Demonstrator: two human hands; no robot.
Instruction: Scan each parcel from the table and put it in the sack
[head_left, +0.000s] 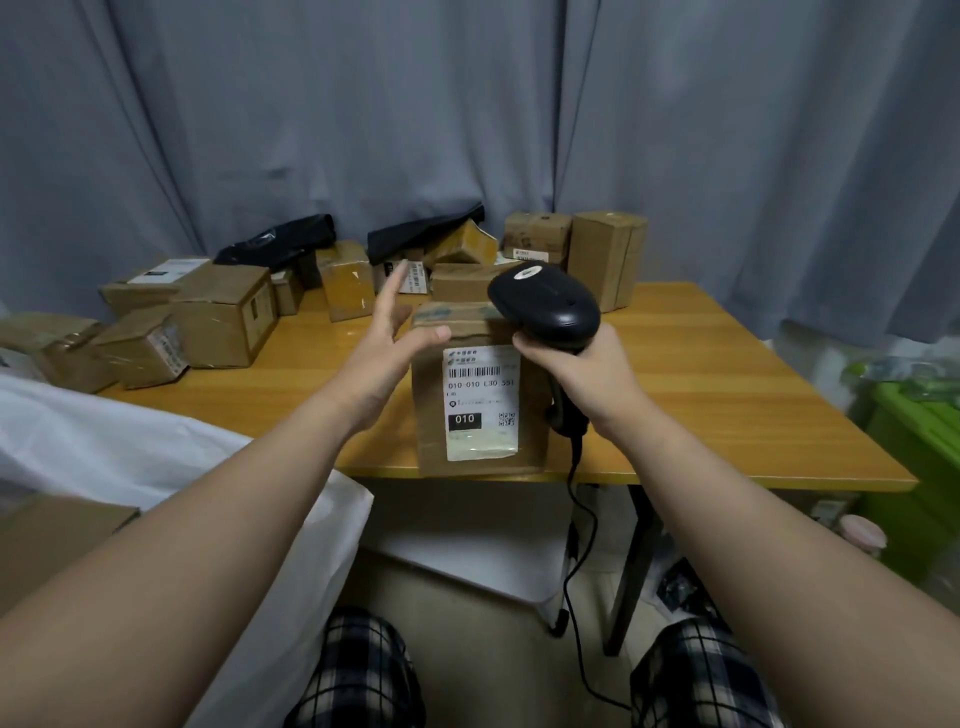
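Parcel (480, 400) upright at table (727, 364) edge, label forward | left grip (382, 353) spread beside its top | right grip (584, 366) curled round scanner (545, 306) — over parcel | sack (130, 452) at left

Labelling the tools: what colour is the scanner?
Black, with a black cord; the scanner shows best in the head view, gripped by the right hand.

A labelled brown parcel (480, 410) stands at the front edge of the wooden tabletop (717, 384). Just right of the parcel, the right hand (587, 376) grips a black corded scanner (545, 304), whose head hangs over the parcel's top right corner. At the parcel's upper left the left hand (382, 358) is spread with straight fingers (397, 283). More brown boxes (223, 317) crowd behind and to its left, and a white sack (130, 452) lies lower left of it.
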